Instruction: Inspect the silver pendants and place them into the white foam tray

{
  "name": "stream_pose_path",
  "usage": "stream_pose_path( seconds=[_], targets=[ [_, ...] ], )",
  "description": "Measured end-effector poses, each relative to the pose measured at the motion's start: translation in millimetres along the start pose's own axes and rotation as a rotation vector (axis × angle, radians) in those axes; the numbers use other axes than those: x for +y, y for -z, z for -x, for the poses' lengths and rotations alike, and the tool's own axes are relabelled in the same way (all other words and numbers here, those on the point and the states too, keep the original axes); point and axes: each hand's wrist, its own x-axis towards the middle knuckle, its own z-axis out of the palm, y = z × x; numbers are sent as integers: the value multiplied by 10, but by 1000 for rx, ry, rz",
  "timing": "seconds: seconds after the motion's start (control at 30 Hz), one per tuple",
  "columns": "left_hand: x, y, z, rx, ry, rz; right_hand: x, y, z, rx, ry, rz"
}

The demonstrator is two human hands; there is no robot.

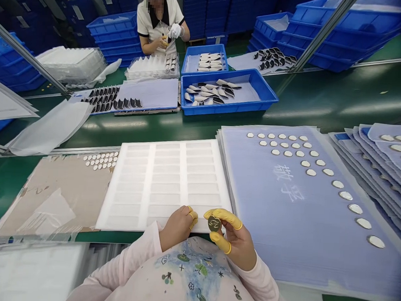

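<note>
Between the yellow-capped thumb and fingers of my right hand (235, 237) is a round gold-coloured disc (214, 223) with a curved emblem on its face. My left hand (180, 226) is curled at the front edge of a white foam tray (183, 176), its fingertips also in yellow covers. Whether those curled fingers hold anything is hidden. The tray has three columns of shallow slots. To its right, a translucent bluish sheet (264, 214) carries rows of oval, pale-faced discs (337, 184) and white handwriting.
A brown board (68, 181) on the left carries several small white discs (103, 159). Layered sheets (377, 161) stand at far right. Behind, a blue bin (228, 107) holds black-and-white curved parts. Across the bench a co-worker (162, 26) handles a part. Slanted metal bars (326, 32) flank the bench.
</note>
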Motion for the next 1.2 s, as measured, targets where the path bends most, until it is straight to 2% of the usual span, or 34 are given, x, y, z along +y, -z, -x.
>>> stream_pose_path(
  seconds=[0.33, 0.5, 0.6, 0.7, 0.8, 0.9, 1.0, 1.2],
  targets=[
    [80, 82, 24, -12, 84, -3, 2, -33, -4, 30, 26, -167],
    [102, 182, 14, -19, 62, 26, 23, -28, 4, 33, 6, -250],
    [151, 401, 26, 41, 48, 198, 40, -37, -12, 12, 5, -276],
    [248, 691, 50, 122, 41, 568, 74, -56, -31, -6, 18, -270],
    [375, 902, 59, 61, 27, 872, 103, -79, -47, -12, 34, -195],
    [481, 956, 44, -1, 98, 938, 111, -91, -57, -13, 72, -79],
    [531, 917, 37, 27, 120, 936, 115, -88, -56, -28, 103, -14],
    [538, 917, 92, -4, 114, 969, 149, -86, -67, -53, 113, -70]
  ],
)
